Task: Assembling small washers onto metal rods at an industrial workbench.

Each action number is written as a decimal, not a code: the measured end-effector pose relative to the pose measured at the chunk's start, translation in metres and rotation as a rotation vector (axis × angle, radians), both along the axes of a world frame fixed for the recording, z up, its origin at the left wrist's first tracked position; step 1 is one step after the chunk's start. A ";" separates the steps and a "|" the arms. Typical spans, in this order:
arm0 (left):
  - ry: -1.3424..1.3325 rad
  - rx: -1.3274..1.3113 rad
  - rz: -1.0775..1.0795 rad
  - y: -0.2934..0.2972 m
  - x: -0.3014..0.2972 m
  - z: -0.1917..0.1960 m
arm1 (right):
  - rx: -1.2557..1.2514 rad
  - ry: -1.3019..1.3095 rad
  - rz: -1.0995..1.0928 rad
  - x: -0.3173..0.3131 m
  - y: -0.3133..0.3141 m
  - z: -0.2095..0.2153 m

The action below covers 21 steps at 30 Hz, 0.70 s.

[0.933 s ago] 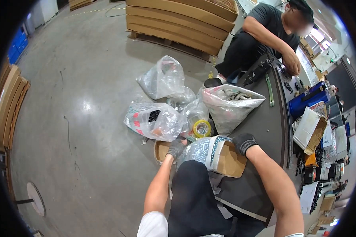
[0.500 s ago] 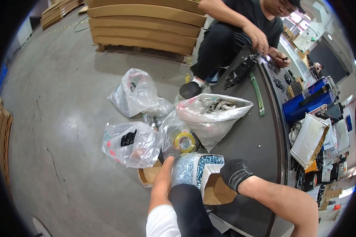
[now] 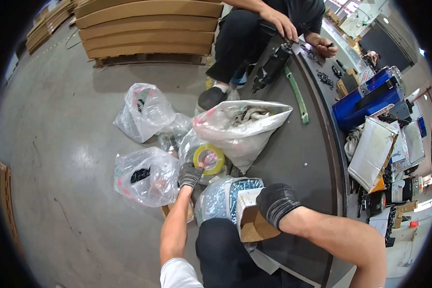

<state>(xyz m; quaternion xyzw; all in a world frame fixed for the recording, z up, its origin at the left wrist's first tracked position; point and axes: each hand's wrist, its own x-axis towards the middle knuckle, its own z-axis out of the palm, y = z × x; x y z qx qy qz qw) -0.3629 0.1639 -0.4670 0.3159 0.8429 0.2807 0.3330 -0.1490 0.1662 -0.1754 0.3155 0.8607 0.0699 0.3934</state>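
Observation:
My left hand (image 3: 190,175), in a dark grey glove with bare fingertips, grips the near-left rim of a roll of clear yellowish tape (image 3: 218,165). My gloved right hand (image 3: 277,204) is closed at the upper right edge of a small white cardboard box (image 3: 247,204), whose brown inside faces me; its fingertips are hidden. Against the box's left side rests a clear bag of bluish small parts (image 3: 216,199). Behind the tape stands a white sack (image 3: 245,139) with greyish cloth in its mouth. Left of my left hand lies a clear plastic bag (image 3: 146,177) with something black inside.
Another clear bag (image 3: 146,113) lies farther back on the floor. A co-worker crouches beyond the dark bench (image 3: 297,192), their hands (image 3: 327,47) near a black tool (image 3: 273,67). A green strip (image 3: 296,95) and a blue cylinder (image 3: 367,101) lie on the right. Cardboard (image 3: 149,29) is stacked behind.
My view has shifted, so the scene sits farther left and higher. The tape roll looks larger and faces me more, with my left fingertips now on its rim. My right hand stays at the box.

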 end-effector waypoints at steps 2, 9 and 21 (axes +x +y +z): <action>0.057 0.112 -0.063 -0.028 -0.021 0.045 | -0.006 0.067 -0.034 0.001 -0.002 -0.003; 0.231 0.215 -0.422 -0.043 0.011 0.191 | -0.021 0.002 0.004 -0.010 -0.021 0.028; 0.051 0.204 -0.705 -0.001 0.058 0.185 | 0.133 0.150 0.097 0.008 0.003 -0.004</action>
